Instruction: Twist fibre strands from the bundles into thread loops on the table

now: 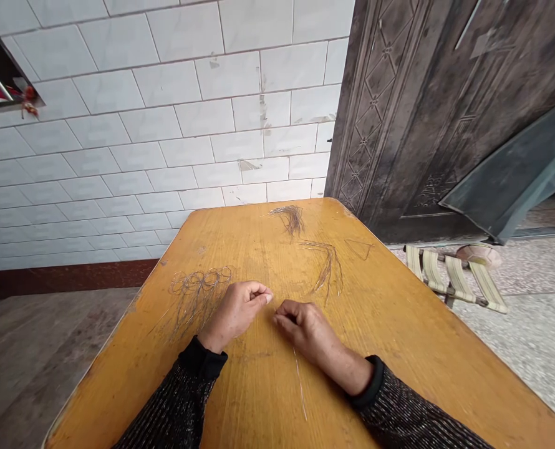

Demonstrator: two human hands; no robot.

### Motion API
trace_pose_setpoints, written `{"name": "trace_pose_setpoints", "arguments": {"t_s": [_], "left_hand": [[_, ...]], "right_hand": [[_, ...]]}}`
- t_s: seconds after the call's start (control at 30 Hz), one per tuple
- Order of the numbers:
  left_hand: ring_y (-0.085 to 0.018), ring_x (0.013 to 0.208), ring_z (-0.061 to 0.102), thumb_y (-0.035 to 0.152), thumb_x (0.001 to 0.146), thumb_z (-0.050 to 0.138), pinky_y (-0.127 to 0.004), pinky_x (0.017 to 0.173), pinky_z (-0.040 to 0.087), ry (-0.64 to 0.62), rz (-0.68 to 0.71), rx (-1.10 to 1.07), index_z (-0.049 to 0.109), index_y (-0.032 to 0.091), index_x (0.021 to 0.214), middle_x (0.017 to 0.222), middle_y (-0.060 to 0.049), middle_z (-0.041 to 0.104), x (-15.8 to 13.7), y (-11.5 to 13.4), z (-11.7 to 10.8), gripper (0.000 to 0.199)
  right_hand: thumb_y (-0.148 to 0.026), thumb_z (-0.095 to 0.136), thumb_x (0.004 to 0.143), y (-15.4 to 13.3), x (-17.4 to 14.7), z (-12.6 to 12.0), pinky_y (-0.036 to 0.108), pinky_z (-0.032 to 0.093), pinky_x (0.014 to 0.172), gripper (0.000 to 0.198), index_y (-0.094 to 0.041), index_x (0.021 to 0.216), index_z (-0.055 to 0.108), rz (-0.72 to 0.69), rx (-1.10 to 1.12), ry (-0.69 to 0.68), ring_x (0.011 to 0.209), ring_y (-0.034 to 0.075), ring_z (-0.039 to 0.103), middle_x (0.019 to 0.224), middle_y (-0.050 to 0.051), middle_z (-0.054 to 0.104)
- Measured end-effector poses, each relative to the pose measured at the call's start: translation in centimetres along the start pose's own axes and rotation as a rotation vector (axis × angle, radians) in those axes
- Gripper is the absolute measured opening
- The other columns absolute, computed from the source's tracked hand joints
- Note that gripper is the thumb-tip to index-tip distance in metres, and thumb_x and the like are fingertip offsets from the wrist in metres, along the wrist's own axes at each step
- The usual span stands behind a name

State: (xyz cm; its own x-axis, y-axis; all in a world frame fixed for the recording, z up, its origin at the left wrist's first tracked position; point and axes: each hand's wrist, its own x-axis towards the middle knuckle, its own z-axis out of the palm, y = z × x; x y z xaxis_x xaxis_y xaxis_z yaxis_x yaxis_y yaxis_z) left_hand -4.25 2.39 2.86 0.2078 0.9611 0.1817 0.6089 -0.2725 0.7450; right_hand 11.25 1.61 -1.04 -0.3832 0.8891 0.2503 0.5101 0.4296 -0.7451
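Note:
Above the middle of the wooden table, my left hand (238, 312) is closed, thumb and forefinger pinched together. Whatever lies between those fingertips is too small to make out. Just to its right, and apart from it, my right hand (311, 332) is closed with curled fingers. A thin metal wire (300, 381) hangs from beneath the right hand toward the near side; its upper part is hidden by the hand. Beside my left hand lies a bunch of looped wires (197, 290). Beyond my right hand are bent loose wires (328, 265).
The table (399, 374) has a worn yellow top. At its far end lies another wire bundle (294, 218), with a bent wire (365, 249) toward the right edge. A tiled wall (202, 118), a dark door (399, 125) and a strapped folding stool (455, 277) stand around it.

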Motion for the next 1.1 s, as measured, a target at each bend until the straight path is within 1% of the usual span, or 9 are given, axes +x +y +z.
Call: {"name": "trace_pose_setpoints", "arguments": {"t_s": [0.13, 0.23, 0.33, 0.43, 0.53, 0.7, 0.8, 0.93, 1.1], "left_hand": [[-0.012, 0.057, 0.052, 0.036, 0.081, 0.041, -0.022, 0.055, 0.038, 0.056, -0.018, -0.019, 0.063, 0.015, 0.075, 0.069, -0.002, 0.063, 0.2, -0.1, -0.5, 0.032], [-0.013, 0.065, 0.054, 0.034, 0.077, 0.047, -0.023, 0.06, 0.039, 0.009, -0.013, -0.058, 0.064, 0.016, 0.079, 0.074, -0.002, 0.064, 0.1, -0.2, -0.3, 0.025], [-0.011, 0.058, 0.05, 0.029, 0.075, 0.049, -0.021, 0.054, 0.035, -0.048, -0.029, -0.064, 0.062, 0.015, 0.07, 0.063, 0.001, 0.059, 0.1, -0.2, 0.0, 0.02], [-0.009, 0.052, 0.043, 0.028, 0.074, 0.047, -0.02, 0.05, 0.031, -0.001, -0.03, -0.055, 0.057, 0.014, 0.061, 0.055, 0.003, 0.05, 0.2, -0.3, 0.0, 0.022], [-0.009, 0.053, 0.041, 0.029, 0.073, 0.047, -0.02, 0.051, 0.031, 0.088, -0.026, -0.079, 0.055, 0.014, 0.061, 0.055, 0.003, 0.046, 0.4, -0.4, -0.2, 0.02], [-0.009, 0.053, 0.037, 0.03, 0.071, 0.048, -0.02, 0.05, 0.03, 0.149, -0.068, -0.143, 0.053, 0.014, 0.06, 0.054, 0.004, 0.042, 0.4, -0.4, -0.1, 0.02], [-0.009, 0.052, 0.036, 0.03, 0.07, 0.048, -0.02, 0.05, 0.029, 0.163, -0.105, -0.21, 0.052, 0.014, 0.061, 0.054, 0.004, 0.04, 0.3, -0.2, 0.0, 0.019], [-0.008, 0.051, 0.034, 0.032, 0.07, 0.049, -0.02, 0.049, 0.029, 0.188, -0.132, -0.282, 0.051, 0.014, 0.06, 0.054, 0.005, 0.038, 0.3, -0.2, -0.1, 0.02], [-0.007, 0.047, 0.032, 0.035, 0.068, 0.05, -0.019, 0.045, 0.027, 0.238, -0.185, -0.341, 0.05, 0.014, 0.062, 0.053, 0.005, 0.038, 0.4, -0.8, -0.4, 0.022]], "right_hand": [[-0.022, 0.047, 0.075, 0.4, 0.3, -0.1, 0.019, 0.024, 0.044, 0.02, -0.017, 0.056, 0.049, 0.084, 0.166, 0.012, 0.044, 0.007, 0.035, 0.047, -0.003, 0.044], [-0.022, 0.047, 0.075, 0.3, 0.3, -0.1, 0.019, 0.025, 0.042, 0.02, -0.017, 0.056, 0.047, 0.106, 0.221, -0.011, 0.042, 0.007, 0.035, 0.046, -0.004, 0.044], [-0.021, 0.047, 0.075, -0.1, 0.2, -0.1, 0.019, 0.026, 0.042, 0.02, -0.017, 0.055, 0.046, 0.117, 0.231, -0.046, 0.039, 0.006, 0.036, 0.045, -0.004, 0.044], [-0.021, 0.046, 0.076, -0.5, 0.1, -0.4, 0.018, 0.027, 0.041, 0.019, -0.017, 0.057, 0.045, 0.132, 0.253, -0.132, 0.038, 0.006, 0.038, 0.045, -0.005, 0.045], [-0.016, 0.044, 0.075, -0.6, 0.0, -0.7, 0.018, 0.028, 0.042, 0.017, -0.017, 0.058, 0.045, 0.071, 0.206, -0.17, 0.04, 0.006, 0.038, 0.048, -0.004, 0.046], [-0.017, 0.044, 0.077, -0.4, -0.2, -0.8, 0.02, 0.027, 0.047, 0.015, -0.017, 0.063, 0.05, -0.109, -0.017, -0.083, 0.047, 0.009, 0.041, 0.054, -0.002, 0.048], [-0.019, 0.041, 0.08, -0.4, -0.3, -0.5, 0.022, 0.03, 0.05, 0.017, -0.017, 0.067, 0.052, -0.175, -0.093, -0.062, 0.051, 0.011, 0.045, 0.058, 0.001, 0.053], [-0.019, 0.041, 0.081, -0.4, -0.6, 0.0, 0.023, 0.032, 0.052, 0.016, -0.017, 0.071, 0.052, -0.161, -0.111, -0.025, 0.054, 0.013, 0.051, 0.062, 0.003, 0.058], [-0.018, 0.042, 0.08, -0.7, -1.2, 0.0, 0.022, 0.029, 0.047, 0.018, -0.017, 0.065, 0.052, -0.141, -0.077, -0.042, 0.047, 0.01, 0.045, 0.055, 0.001, 0.054]]}}
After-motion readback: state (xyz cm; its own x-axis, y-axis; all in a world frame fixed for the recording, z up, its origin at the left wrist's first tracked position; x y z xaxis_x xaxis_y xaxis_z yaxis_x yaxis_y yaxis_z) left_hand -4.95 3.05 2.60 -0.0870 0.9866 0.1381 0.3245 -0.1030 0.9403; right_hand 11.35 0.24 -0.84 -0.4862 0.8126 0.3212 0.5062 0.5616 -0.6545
